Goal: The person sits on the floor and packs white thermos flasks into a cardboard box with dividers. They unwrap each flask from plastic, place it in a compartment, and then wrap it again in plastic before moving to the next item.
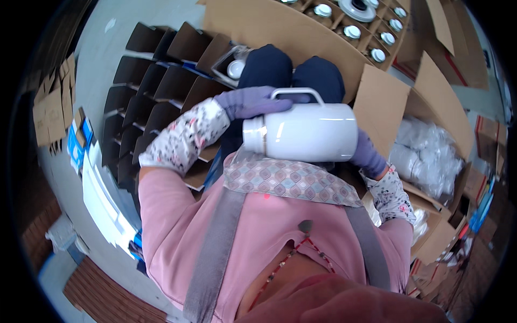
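I hold a white metal jug sideways in front of my chest, its threaded neck pointing left and its white handle on top. My left hand, in a purple glove with a floral sleeve cover, grips the jug near the handle and neck. My right hand, also in a purple glove, supports the jug's bottom end on the right. My knees in dark trousers show just beyond the jug.
A dark cardboard divider grid with several empty cells lies on the floor at left. A box of jugs in dividers stands at the top. An open carton with plastic-wrapped items is at right. Flat white and blue sheets lie at left.
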{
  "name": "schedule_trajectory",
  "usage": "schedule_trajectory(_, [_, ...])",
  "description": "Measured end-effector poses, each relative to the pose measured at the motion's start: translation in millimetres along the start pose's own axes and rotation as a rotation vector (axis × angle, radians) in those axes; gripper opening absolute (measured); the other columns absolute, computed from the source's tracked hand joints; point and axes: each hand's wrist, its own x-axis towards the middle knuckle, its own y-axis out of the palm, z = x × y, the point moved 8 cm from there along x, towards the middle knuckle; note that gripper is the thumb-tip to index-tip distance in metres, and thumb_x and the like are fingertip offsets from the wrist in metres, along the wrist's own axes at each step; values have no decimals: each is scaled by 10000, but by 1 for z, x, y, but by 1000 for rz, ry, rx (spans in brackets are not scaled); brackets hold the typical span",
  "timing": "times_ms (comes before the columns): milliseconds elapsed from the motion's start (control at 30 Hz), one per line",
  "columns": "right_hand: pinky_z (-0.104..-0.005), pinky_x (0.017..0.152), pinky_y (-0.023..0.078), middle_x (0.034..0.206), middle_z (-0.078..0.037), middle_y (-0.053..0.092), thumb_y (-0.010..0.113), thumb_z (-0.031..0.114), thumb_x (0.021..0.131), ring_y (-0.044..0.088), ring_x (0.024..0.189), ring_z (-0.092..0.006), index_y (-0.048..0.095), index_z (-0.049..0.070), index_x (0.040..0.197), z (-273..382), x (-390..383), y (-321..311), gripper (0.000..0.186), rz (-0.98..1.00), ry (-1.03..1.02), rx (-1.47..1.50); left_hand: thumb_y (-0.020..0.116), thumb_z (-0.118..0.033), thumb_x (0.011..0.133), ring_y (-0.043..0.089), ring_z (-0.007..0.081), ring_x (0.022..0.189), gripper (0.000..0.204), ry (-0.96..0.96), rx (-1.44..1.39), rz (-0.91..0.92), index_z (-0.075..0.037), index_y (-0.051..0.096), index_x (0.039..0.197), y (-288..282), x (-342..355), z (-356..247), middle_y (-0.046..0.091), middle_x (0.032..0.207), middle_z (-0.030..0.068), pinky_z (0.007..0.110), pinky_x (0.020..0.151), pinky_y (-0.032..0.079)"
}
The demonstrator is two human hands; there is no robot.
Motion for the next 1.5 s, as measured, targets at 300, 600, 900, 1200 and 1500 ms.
schedule_trajectory(300, [-346, 977, 447, 1286, -126, 569, 704, 114, 827, 549, 1159, -203, 529, 48, 1309, -44, -2, -5, 517, -148, 119, 591, 441, -323, 984, 593, 250, 1121, 426, 213, 388, 54, -140, 511, 1363, 27, 13, -39, 580, 1282, 137, 311, 985, 436])
schedule_trajectory(600, [-350, 973, 451, 1250, -117, 596, 686, 112, 841, 563, 1139, -200, 554, 49, 1283, -50, 9, 2, 465, -107, 169, 612, 509, -397, 946, 586, 255, 1132, 471, -133, 271, -47, -140, 533, 1341, 38, -1, -56, 605, 1238, 147, 328, 983, 434])
schedule_trajectory(900, [-355, 969, 454, 1213, -109, 623, 669, 109, 856, 577, 1119, -198, 579, 50, 1257, -42, 15, 3, 415, -46, 100, 708, 562, -481, 874, 614, 305, 1075, 552, 332, 211, -74, -123, 560, 1294, 35, -7, -80, 633, 1200, 141, 381, 926, 461])
schedule_trajectory(1200, [-261, 671, 489, 999, -78, 627, 625, 339, 882, 566, 746, -90, 567, 1, 1231, -12, 152, -287, 489, -908, 240, 204, 696, -95, 813, 535, 172, 1160, 445, 374, -3, -302, -20, 573, 1234, -29, 10, -15, 581, 1229, 81, 329, 1011, 415])
schedule_trajectory(1500, [-369, 696, 574, 920, -116, 675, 650, 101, 813, 679, 836, -239, 603, 20, 1078, -137, 208, -354, 281, -1198, 212, 870, 638, -151, 834, 620, 260, 1052, 390, 369, 309, -311, -30, 605, 1202, -48, 20, -77, 635, 1147, 140, 358, 930, 477])
